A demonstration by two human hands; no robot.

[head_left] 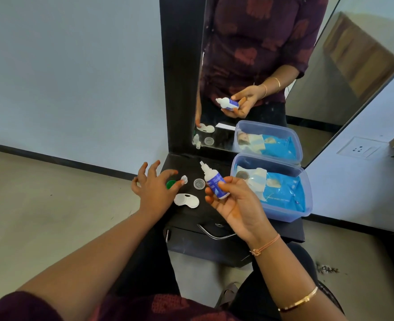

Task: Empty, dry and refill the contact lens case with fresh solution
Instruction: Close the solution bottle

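Observation:
My right hand (234,201) holds a small white solution bottle (212,181) with a blue label, its uncapped nozzle pointing up and left. The white contact lens case (186,200) lies open on the black shelf (191,166), just left of that hand. A clear round lid (199,183) sits behind the case and a green lid (171,184) lies to its left. My left hand (153,186) hovers with fingers spread over the green lid, its fingertip touching the bottle's small white cap (184,179).
A clear plastic box (306,181) with blue packets and tissue stands on the shelf's right side. A mirror (261,66) rises behind the shelf and reflects the scene. A drawer with a metal handle (214,234) sits below. A wall socket (360,149) is at right.

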